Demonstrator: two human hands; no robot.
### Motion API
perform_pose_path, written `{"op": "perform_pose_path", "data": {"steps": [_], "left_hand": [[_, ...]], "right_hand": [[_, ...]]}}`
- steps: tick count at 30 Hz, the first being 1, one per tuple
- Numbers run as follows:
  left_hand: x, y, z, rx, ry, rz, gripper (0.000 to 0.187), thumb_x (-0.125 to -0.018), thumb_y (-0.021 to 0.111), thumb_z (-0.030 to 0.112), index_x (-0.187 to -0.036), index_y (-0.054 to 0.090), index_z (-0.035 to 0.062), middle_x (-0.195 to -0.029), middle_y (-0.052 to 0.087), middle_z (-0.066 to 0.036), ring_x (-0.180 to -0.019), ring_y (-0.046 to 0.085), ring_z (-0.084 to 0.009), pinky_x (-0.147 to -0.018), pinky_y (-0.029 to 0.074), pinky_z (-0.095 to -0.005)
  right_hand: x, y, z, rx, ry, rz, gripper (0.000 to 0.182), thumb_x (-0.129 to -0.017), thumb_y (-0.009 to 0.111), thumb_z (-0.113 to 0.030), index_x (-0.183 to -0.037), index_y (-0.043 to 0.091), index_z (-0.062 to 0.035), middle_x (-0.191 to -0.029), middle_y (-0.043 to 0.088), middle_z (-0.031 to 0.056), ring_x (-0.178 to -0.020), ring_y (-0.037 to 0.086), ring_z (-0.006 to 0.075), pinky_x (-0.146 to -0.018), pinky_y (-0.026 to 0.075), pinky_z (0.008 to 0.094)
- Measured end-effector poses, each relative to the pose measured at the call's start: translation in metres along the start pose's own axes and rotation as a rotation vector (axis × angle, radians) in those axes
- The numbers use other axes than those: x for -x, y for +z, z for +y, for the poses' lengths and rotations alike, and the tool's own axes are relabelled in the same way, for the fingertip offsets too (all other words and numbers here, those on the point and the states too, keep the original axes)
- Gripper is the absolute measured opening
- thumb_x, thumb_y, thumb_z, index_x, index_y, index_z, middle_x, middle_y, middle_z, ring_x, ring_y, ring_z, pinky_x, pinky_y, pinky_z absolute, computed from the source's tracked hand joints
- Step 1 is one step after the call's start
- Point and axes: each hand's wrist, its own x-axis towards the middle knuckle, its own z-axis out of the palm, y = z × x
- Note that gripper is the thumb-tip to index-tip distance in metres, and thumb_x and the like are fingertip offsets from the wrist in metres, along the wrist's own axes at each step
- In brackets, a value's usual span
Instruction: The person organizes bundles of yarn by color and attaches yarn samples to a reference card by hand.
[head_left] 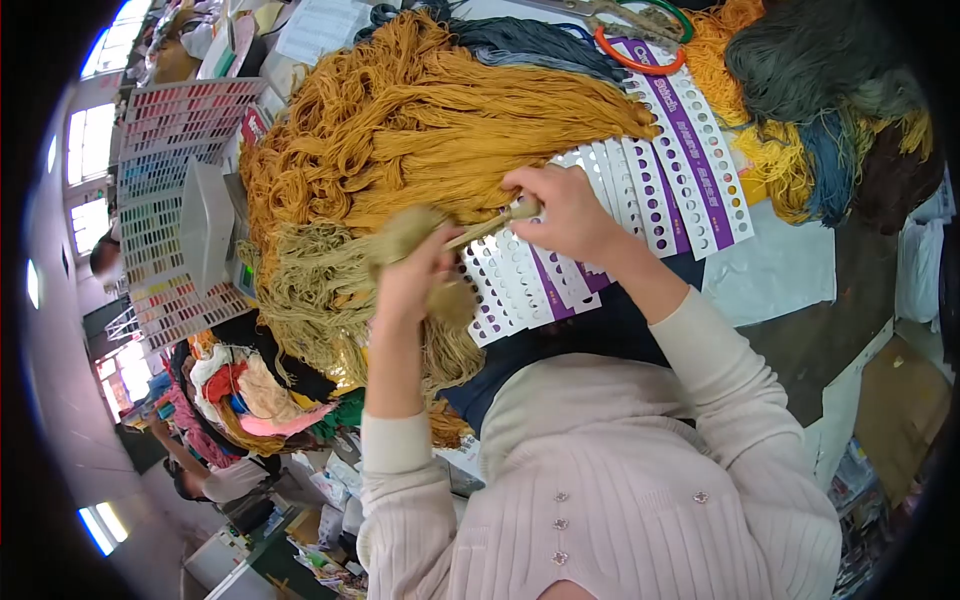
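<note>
My left hand [408, 285] is closed round a khaki-olive skein of thread [405, 235], blurred by motion. A twisted length of this thread runs across to my right hand [568, 210], which pinches its end between thumb and fingers. Below and left of my left hand, loose olive thread [315, 285] hangs in a wavy heap. A large pile of mustard-gold thread [400, 120] lies just beyond both hands. Under and beside my right hand fan several white-and-purple cards with rows of punched holes [690, 150].
Scissors with a red-orange and green handle [640, 65] lie at the top. Grey, yellow and blue thread bundles [800, 70] sit at the right. Slotted racks [185, 190] stand at the left, near multicoloured thread [260, 385]. Another person [225, 480] is at lower left.
</note>
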Motion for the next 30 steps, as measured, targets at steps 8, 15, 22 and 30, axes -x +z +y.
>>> {"op": "perform_pose_path", "data": {"steps": [8, 15, 22, 30], "left_hand": [[0.077, -0.186, 0.013, 0.560, 0.227, 0.184, 0.007, -0.079, 0.047, 0.007, -0.086, 0.050, 0.0050, -0.054, 0.041, 0.005, -0.041, 0.039, -0.0021, -0.046, 0.042, -0.0230], [0.198, -0.346, -0.021, 0.133, 0.348, 0.972, 0.027, -0.072, 0.043, 0.004, -0.098, 0.050, 0.0020, -0.087, 0.054, -0.009, -0.083, 0.053, -0.0219, -0.076, 0.044, -0.0329], [0.216, -0.237, -0.065, 0.492, 0.084, 0.709, 0.018, -0.071, 0.052, 0.003, -0.089, 0.053, 0.0013, -0.070, 0.054, -0.005, -0.067, 0.052, -0.0144, -0.060, 0.044, -0.0245], [0.176, -0.073, -0.103, 1.189, 0.023, -0.305, 0.009, -0.081, 0.045, 0.014, -0.074, 0.047, 0.0081, -0.054, 0.040, 0.003, -0.036, 0.030, -0.0022, -0.037, 0.028, -0.0162]], "right_hand": [[0.003, 0.014, 0.003, 0.280, -0.105, 0.117, 0.033, -0.058, 0.056, -0.010, -0.090, 0.050, -0.0082, -0.081, 0.051, 0.0057, -0.080, 0.047, 0.0214, -0.069, 0.030, 0.0333], [0.006, 0.014, -0.002, 0.347, -0.128, 0.105, 0.031, -0.058, 0.057, -0.012, -0.088, 0.050, -0.0079, -0.082, 0.051, 0.0066, -0.083, 0.047, 0.0226, -0.071, 0.031, 0.0345], [0.007, 0.018, -0.007, 0.404, -0.135, 0.088, 0.032, -0.059, 0.057, -0.012, -0.090, 0.050, -0.0083, -0.079, 0.050, 0.0052, -0.081, 0.046, 0.0225, -0.071, 0.030, 0.0345], [0.054, 0.045, -0.032, 0.105, -0.121, 0.053, 0.029, -0.060, 0.059, -0.007, -0.087, 0.050, -0.0026, -0.087, 0.046, 0.0114, -0.082, 0.047, 0.0271, -0.073, 0.039, 0.0325]]}}
